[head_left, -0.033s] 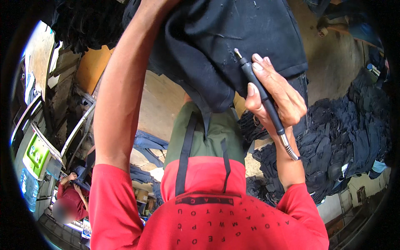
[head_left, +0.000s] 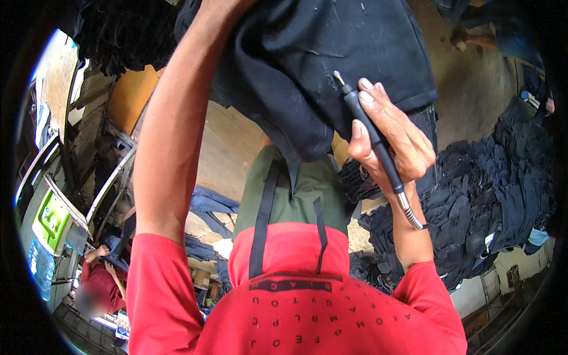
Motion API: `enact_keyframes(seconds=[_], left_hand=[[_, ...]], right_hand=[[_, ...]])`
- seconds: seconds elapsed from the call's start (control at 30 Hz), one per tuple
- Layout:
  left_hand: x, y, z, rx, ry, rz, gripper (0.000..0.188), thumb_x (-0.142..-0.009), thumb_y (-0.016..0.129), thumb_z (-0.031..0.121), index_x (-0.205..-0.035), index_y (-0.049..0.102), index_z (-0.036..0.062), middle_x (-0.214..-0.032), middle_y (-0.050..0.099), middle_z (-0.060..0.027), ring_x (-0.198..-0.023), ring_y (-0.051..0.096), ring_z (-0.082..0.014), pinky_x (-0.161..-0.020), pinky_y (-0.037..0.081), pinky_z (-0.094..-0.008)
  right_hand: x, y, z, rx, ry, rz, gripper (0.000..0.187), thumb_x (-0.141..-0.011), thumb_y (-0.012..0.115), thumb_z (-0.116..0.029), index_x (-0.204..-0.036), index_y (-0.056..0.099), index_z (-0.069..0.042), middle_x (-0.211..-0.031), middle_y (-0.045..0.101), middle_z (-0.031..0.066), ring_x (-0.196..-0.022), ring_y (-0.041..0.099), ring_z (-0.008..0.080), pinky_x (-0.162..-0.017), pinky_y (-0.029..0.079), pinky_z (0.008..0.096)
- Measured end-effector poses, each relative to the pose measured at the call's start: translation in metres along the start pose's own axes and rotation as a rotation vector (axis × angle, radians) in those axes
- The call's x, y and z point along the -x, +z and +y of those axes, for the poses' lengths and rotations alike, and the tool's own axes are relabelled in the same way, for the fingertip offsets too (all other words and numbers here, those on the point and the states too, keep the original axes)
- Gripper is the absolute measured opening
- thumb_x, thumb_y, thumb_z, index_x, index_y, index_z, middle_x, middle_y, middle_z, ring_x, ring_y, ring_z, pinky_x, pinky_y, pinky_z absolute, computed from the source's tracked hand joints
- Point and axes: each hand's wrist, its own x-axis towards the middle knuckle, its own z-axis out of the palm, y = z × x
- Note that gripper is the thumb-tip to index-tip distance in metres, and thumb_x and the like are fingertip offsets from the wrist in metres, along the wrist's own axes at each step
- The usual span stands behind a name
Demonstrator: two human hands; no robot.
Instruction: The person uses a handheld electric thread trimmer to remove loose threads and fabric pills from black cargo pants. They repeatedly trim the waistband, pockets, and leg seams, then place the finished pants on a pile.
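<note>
A black cloth garment (head_left: 378, 53) with a stitched hem and small pale scuffs is spread in front of me at the top of the view. My right hand (head_left: 399, 127) grips a slim black rotary tool handpiece (head_left: 374, 133) like a pen, thumb on one side and fingers on the other. Its small pale tip points at a frayed patch of the cloth; whether they touch I cannot tell. From the handpiece's rear end a metal spring sleeve runs along my wrist. My left forearm reaches up over the garment's left side, and that hand lies beyond the upper edge.
Heaps of dark garments (head_left: 467, 195) lie to the right, with another dark pile (head_left: 127, 35) at the upper left. Blue denim (head_left: 213, 201) lies left of my lap. A person in dark red (head_left: 100, 284) sits at the lower left, near a green tray (head_left: 50, 222). Another person's arm (head_left: 482, 41) shows at the upper right.
</note>
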Motion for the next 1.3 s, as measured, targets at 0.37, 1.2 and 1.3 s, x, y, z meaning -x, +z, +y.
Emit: enact_keyframes(seconds=[0.37,1.2,1.3], left_hand=[[-0.006,0.006,-0.016,-0.001,-0.009,0.019,0.042,-0.084,0.093,0.039,-0.103,0.081,0.0036,-0.113,0.076,-0.0129,-0.11,0.07,-0.0319,-0.099,0.056,-0.0427],[-0.011,-0.007,0.0,0.204,0.054,0.164,0.048,-0.087,0.092,0.032,-0.125,0.076,0.0064,-0.122,0.075,-0.0151,-0.118,0.069,-0.0352,-0.105,0.054,-0.0444],[0.026,-0.05,0.056,0.119,-0.005,0.41,0.02,-0.094,0.089,0.01,-0.109,0.078,0.0052,-0.106,0.078,-0.0063,-0.095,0.07,-0.0134,-0.087,0.056,-0.03]], right_hand=[[-0.002,0.006,0.008,-0.012,-0.026,0.003,0.028,-0.09,0.079,-0.006,-0.113,0.079,0.01,-0.108,0.082,0.0279,-0.107,0.082,0.0398,-0.1,0.065,0.0468],[0.017,-0.022,0.011,-0.22,0.447,0.674,0.049,-0.121,0.047,-0.032,-0.143,0.059,0.01,-0.125,0.076,0.0297,-0.121,0.075,0.0367,-0.115,0.057,0.0519],[0.01,-0.031,0.022,-0.176,0.547,0.637,0.029,-0.109,0.072,-0.019,-0.131,0.072,0.002,-0.123,0.079,0.0147,-0.114,0.076,0.0247,-0.106,0.058,0.0394]])
